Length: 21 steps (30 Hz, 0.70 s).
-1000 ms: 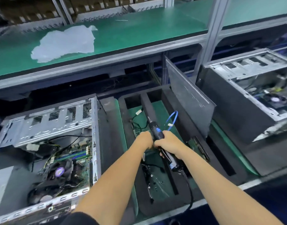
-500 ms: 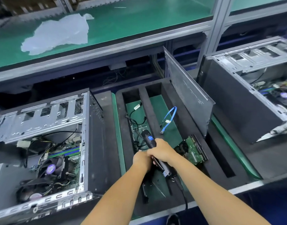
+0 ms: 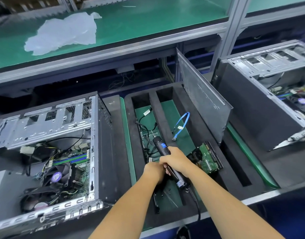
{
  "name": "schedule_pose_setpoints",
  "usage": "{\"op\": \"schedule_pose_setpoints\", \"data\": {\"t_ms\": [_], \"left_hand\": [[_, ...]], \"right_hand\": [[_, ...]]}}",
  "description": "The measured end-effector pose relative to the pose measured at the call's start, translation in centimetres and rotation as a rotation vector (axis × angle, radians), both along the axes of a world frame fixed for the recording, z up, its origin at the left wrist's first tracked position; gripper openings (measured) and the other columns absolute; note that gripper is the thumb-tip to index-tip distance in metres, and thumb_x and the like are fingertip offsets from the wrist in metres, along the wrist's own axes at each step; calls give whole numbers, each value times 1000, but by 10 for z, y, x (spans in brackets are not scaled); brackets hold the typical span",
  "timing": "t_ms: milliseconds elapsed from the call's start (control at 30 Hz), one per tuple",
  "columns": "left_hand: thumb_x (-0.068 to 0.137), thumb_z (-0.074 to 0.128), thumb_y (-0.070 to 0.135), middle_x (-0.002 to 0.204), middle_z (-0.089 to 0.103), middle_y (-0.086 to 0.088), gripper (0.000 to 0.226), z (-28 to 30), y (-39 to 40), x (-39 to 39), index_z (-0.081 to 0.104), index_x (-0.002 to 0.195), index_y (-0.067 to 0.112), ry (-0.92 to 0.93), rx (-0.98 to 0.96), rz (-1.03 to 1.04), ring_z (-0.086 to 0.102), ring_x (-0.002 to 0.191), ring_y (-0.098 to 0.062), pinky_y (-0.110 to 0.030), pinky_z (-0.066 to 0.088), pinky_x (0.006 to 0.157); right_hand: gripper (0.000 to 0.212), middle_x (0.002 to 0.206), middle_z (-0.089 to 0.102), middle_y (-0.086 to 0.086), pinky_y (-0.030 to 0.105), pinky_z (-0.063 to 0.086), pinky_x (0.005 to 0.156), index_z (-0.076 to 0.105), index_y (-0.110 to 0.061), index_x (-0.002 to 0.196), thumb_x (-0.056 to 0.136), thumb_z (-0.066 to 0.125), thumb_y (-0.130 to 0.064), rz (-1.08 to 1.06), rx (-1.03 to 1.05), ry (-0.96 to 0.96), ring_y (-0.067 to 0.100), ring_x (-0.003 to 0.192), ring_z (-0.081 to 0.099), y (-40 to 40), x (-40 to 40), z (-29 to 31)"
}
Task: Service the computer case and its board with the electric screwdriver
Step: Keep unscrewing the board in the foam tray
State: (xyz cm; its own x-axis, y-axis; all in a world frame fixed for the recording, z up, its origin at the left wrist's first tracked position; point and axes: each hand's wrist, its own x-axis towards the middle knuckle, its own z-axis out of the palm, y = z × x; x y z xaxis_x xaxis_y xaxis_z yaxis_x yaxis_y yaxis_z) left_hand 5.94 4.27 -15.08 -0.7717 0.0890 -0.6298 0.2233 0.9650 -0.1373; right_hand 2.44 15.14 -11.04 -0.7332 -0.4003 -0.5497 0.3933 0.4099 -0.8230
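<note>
Over the middle of the black foam tray (image 3: 129, 135), your right hand (image 3: 176, 161) grips the electric screwdriver (image 3: 163, 148), fingers curled round its barrel. The tool is a slim black cylinder with a blue label near the front; its bit end points away from you and down toward the tray's left slot, and its black cord (image 3: 196, 206) trails from the rear end toward you. Your left hand (image 3: 153, 170) sits against the right hand at the tool's lower side, fingers curled; whether they actually hold the tool cannot be told.

To the left of the tray, the computer case (image 3: 96, 144) lies open on its side. Its board (image 3: 70, 163) shows blue memory slots, a black fan and loose wiring.

In the tray, a blue cable (image 3: 182, 123) lies in the right slot. A green circuit board (image 3: 207, 157) rests just right of your right hand. A grey side panel (image 3: 200, 104) stands tilted at the tray's right edge.
</note>
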Motion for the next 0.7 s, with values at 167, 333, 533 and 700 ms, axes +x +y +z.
{"op": "schedule_pose_setpoints", "data": {"t_ms": [167, 333, 533, 700], "left_hand": [[92, 49, 6, 128, 54, -7, 31, -5, 2, 3, 53, 123, 7, -1, -31, -100, 55, 114, -26, -31, 45, 87], [93, 48, 5, 136, 47, -9, 37, -5, 4, 1, 48, 130, 6, -40, 0, -133, 51, 120, -27, -35, 45, 92], [92, 51, 8, 134, 47, -7, 41, -1, 3, 0, 46, 132, 9, -111, 58, -40, 53, 118, -26, -39, 46, 91], [93, 54, 11, 129, 54, -6, 36, -3, 2, 2, 49, 129, 7, -43, -34, -115, 55, 116, -26, -34, 46, 91]], "right_hand": [[21, 61, 54, 11, 32, 47, 48, 46, -10, 85, 73, 63, -5, -6, -42, -35, 26, 46, 51, 2, 1, 0], [20, 60, 54, 11, 31, 47, 47, 46, -10, 82, 73, 63, -4, -8, -53, -33, 26, 46, 51, 2, 0, -1], [19, 60, 52, 12, 30, 45, 46, 45, -10, 81, 74, 62, -3, 0, -60, -33, 25, 46, 50, 2, -1, 0], [18, 61, 53, 11, 31, 46, 47, 46, -9, 82, 76, 61, -3, 11, -51, -34, 25, 46, 51, 2, -2, 2]]}}
